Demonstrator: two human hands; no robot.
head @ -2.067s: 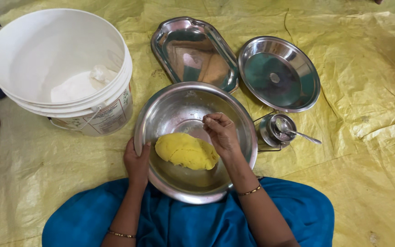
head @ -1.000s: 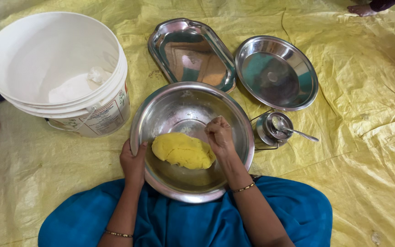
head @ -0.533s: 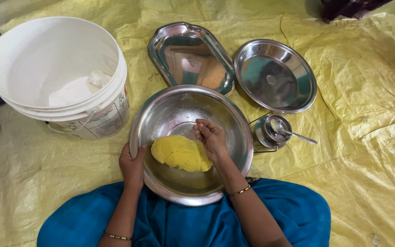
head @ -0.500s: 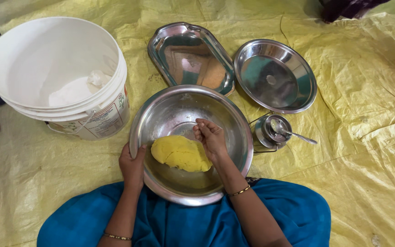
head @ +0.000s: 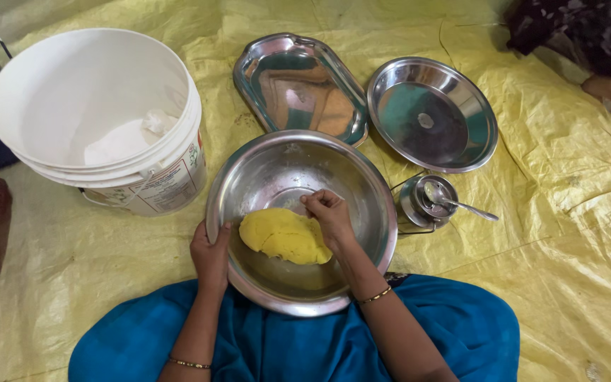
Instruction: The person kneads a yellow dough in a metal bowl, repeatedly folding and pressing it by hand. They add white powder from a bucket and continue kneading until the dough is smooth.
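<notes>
Inside one steel bowl, right hand presses one dough lump, fingers seemingly curled; left hand grips rim.

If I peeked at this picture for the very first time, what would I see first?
Probably the bright yellow dough lying in the big steel bowl in the middle, with the right hand pressing its far edge and the left hand gripping the bowl's rim. Next, the large white bucket at the upper left, and the yellow sheet spread under everything.
</notes>
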